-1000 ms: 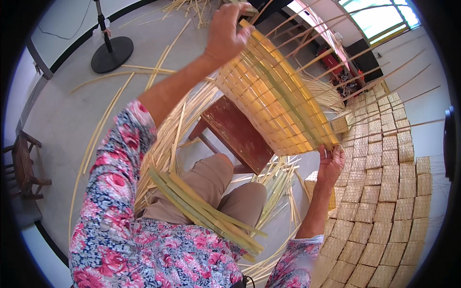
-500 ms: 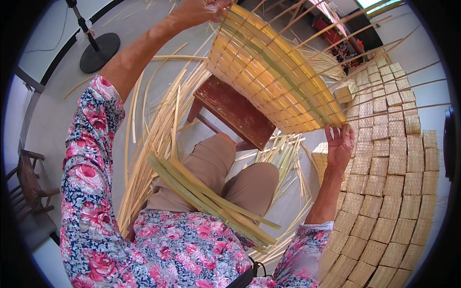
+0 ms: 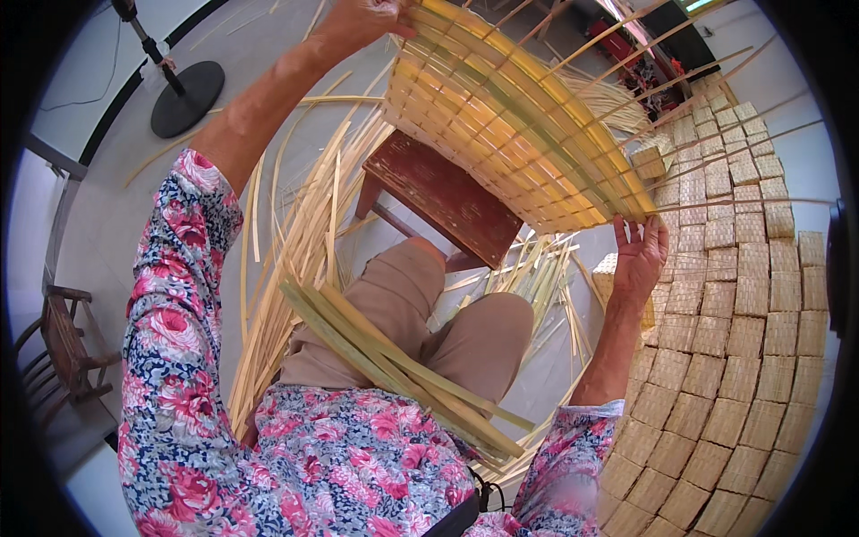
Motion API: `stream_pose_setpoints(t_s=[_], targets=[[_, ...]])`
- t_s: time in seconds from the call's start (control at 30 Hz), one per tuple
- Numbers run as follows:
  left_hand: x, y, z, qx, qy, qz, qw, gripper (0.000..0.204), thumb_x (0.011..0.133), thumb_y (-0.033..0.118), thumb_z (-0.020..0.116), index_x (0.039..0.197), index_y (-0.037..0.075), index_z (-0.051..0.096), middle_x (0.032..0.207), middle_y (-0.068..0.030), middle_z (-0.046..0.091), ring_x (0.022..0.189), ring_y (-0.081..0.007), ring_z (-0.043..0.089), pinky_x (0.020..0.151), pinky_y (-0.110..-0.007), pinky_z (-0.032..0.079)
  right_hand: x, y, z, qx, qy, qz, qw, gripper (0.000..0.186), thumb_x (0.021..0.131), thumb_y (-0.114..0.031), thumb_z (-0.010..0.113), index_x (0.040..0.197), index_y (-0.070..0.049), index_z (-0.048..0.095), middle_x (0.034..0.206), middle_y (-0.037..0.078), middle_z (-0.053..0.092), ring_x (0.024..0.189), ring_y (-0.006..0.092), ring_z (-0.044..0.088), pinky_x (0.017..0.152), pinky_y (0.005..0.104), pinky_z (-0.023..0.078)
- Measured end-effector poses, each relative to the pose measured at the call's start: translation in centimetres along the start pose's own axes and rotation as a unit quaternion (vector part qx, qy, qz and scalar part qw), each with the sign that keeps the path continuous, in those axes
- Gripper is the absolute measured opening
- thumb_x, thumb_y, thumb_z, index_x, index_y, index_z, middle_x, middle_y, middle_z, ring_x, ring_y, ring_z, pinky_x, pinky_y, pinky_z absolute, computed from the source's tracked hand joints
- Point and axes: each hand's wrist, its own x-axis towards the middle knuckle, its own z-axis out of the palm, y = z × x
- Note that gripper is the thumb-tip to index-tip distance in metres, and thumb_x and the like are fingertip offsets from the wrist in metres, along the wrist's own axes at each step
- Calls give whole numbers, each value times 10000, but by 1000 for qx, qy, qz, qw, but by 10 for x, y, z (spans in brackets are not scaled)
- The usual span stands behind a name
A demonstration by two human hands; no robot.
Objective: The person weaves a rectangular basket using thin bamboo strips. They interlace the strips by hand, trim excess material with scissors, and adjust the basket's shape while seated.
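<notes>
A half-woven bamboo basket [image 3: 501, 134] of yellow and greenish strips tilts over a small red wooden stool [image 3: 438, 192]. Long thin stakes stick out past its upper edge toward the right. At the upper left corner, my left hand [image 3: 380, 16] closes on the basket's edge; part of it is cut off by the picture's top. My right hand [image 3: 641, 255] pinches the lower right corner from below, fingers at the ends of the strips. Across my lap lie several loose green-yellow bamboo strips [image 3: 394, 362].
Long pale strips [image 3: 295, 268] lie heaped left of my legs, and more [image 3: 541, 286] lie beyond my knees. Stacked small woven boxes [image 3: 734, 331] fill the right side. A stand's round black base [image 3: 186, 98] and a wooden chair [image 3: 67, 345] are at the left.
The view has shifted slightly. Both hands still hold the same corners of the basket, which keeps about the same tilt over the stool.
</notes>
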Motion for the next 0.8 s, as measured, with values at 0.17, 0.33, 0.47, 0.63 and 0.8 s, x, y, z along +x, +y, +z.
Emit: stream_pose_setpoints(t_s=[0.17, 0.33, 0.47, 0.63, 0.8], targets=[[-30, 38, 24, 343, 194, 310, 865, 142, 914, 94, 641, 1043, 54, 596, 860, -74, 592, 764, -229, 631, 579, -343, 526, -5, 0, 1, 5, -11, 8, 1000, 172, 1019, -195, 546, 1123, -59, 552, 1087, 77, 639, 1014, 214, 625, 891, 444, 577], [-36, 44, 80, 416, -58, 239, 876, 237, 971, 217, 618, 1190, 134, 660, 741, -86, 679, 601, -147, 630, 570, -294, 497, -6, 1, 0, 31, -15, 5, 999, 132, 1017, -178, 547, 1088, -68, 569, 1064, 72, 645, 977, 197, 628, 901, 445, 572], [-1, 39, 99, 379, -106, 256, 883, 138, 910, 159, 618, 1013, 76, 659, 769, -157, 671, 684, -296, 661, 610, -387, 512, 1, 7, -3, 40, -43, 9, 998, 125, 1010, -170, 560, 1050, -53, 577, 1037, 64, 645, 942, 186, 630, 905, 445, 570], [1, 47, 107, 362, -115, 240, 894, 134, 857, 154, 614, 820, 37, 669, 759, -202, 673, 731, -381, 671, 643, -461, 512, -9, -4, 18, 14, 10, -18, 1000, 140, 1005, -170, 570, 1043, -35, 571, 1023, 73, 641, 940, 182, 628, 874, 424, 579], [2, 28, 108, 486, -152, 276, 815, 77, 843, 106, 604, 845, 29, 608, 767, -165, 653, 736, -387, 648, 666, -445, 511, -11, 4, 23, 2, 97, -53, 994, 125, 988, -182, 603, 1011, -59, 615, 931, 47, 675, 831, 140, 658, 698, 329, 610]])
